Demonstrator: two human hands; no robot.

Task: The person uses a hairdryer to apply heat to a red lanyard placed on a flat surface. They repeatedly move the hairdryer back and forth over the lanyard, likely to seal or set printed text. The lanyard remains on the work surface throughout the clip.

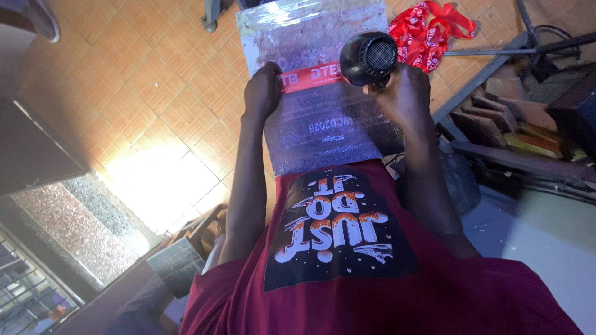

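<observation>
Head view, item by item.

Your left hand [262,92]: closed on the left end of a red printed ribbon [310,77], pinning it to the panel below.

Red printed ribbon: lies flat across the panel, running from your left hand to just under the dryer.

Plastic-wrapped panel [316,93]: a grey rectangular board in shiny clear film, resting against your lap and reaching away over the floor; print shows on its lower half.

Your right hand [403,93]: gripping the handle of a black hair dryer [367,58], whose round grilled rear faces the camera, body just above the ribbon's right end.

Maroon T-shirt [372,279]: yours, with a black graphic patch, filling the lower frame.

Heap of red ribbons [428,25]: on the orange tiled floor [143,74], just right of the panel's far end.

Wooden offcuts [503,124]: stacked at right, well apart from your hands.
</observation>
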